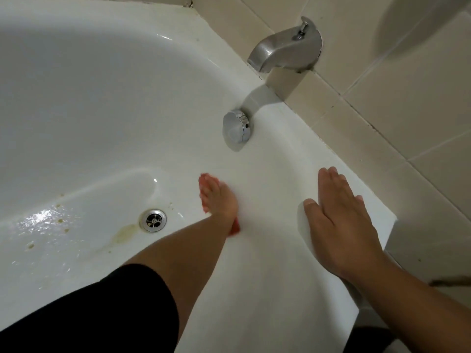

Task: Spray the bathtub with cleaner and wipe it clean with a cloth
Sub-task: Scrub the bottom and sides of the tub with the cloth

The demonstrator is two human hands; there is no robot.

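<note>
The white bathtub fills the view. My left hand reaches down inside it and presses a red cloth against the tub's inner wall, to the right of the drain. Only red edges of the cloth show around the fingers and under the wrist. My right hand lies flat on the tub's rim, fingers stretched out, with nothing in it. Yellowish stains mark the tub floor left of the drain. No spray bottle is in view.
A round metal drain sits in the tub floor, with a wet shiny patch to its left. A chrome overflow knob is on the end wall, and a metal spout juts from the beige tiled wall above.
</note>
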